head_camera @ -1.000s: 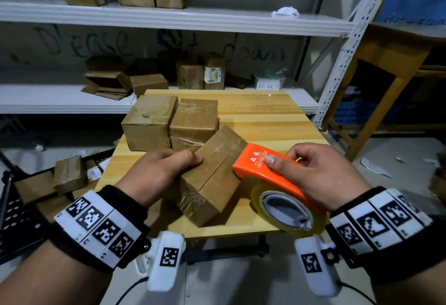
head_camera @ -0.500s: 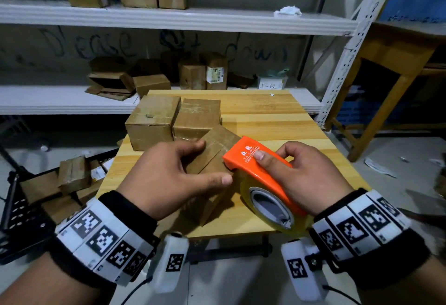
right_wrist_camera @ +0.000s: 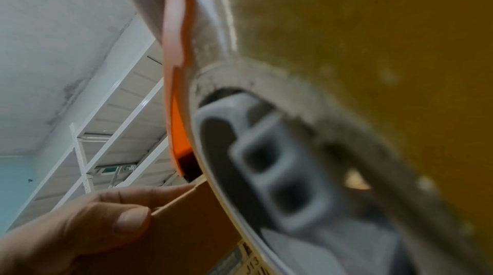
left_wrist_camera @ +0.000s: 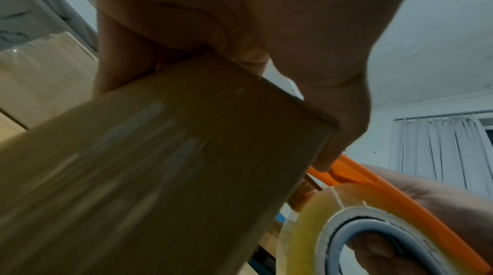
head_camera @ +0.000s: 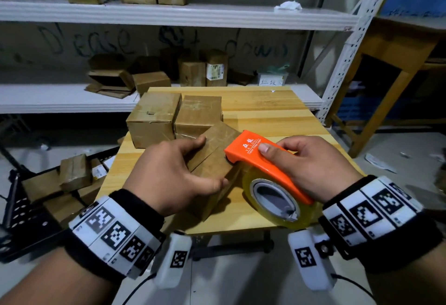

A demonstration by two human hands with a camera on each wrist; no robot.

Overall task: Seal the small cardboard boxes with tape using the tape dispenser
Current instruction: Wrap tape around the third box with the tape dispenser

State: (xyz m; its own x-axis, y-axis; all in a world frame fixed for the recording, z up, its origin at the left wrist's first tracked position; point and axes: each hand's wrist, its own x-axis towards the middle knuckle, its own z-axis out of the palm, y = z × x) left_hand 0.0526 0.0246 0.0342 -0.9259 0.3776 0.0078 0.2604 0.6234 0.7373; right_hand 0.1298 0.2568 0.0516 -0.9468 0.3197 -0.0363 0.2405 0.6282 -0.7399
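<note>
Fingers of the left hand (head_camera: 169,174) curl over the top of a small cardboard box (head_camera: 214,159), thumb along its near edge, so much of the box lid is covered; it sits tilted on the wooden table (head_camera: 270,116) near the front edge. The right hand (head_camera: 311,167) grasps the orange tape dispenser (head_camera: 253,155), forefinger laid along its top, nose touching the box's right corner. Whether tape has reached the cardboard is hidden under the nose. Part of the clear tape roll (head_camera: 277,200) is cut off behind the wrist. Two more boxes (head_camera: 154,116) stand just behind. Both wrist views are blurred, close-up.
</note>
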